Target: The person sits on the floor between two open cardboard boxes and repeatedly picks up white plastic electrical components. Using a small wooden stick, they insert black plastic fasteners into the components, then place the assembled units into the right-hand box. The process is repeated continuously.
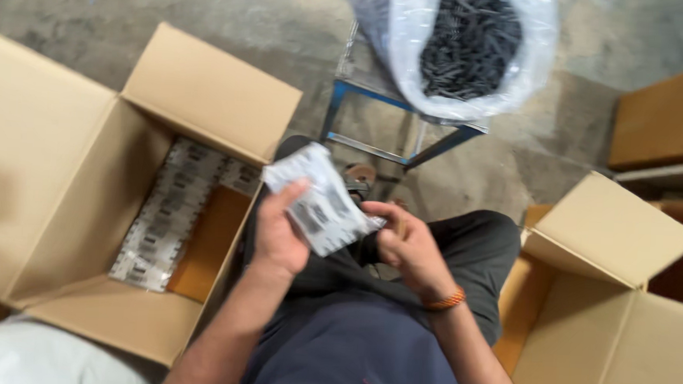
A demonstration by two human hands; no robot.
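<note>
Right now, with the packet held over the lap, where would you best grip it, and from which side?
Probably its lower end, from both sides, as now: the left hand grips the packet at its left edge, the right hand at its lower right corner. It looks flat and limp, tilted up and away.

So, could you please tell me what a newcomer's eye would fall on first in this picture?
Centre frame, the left hand and right hand hold a small clear packet over the lap. At left, an open cardboard box holds rows of similar packets. At top, a white bag of dark small parts sits on a blue-framed stand.
</note>
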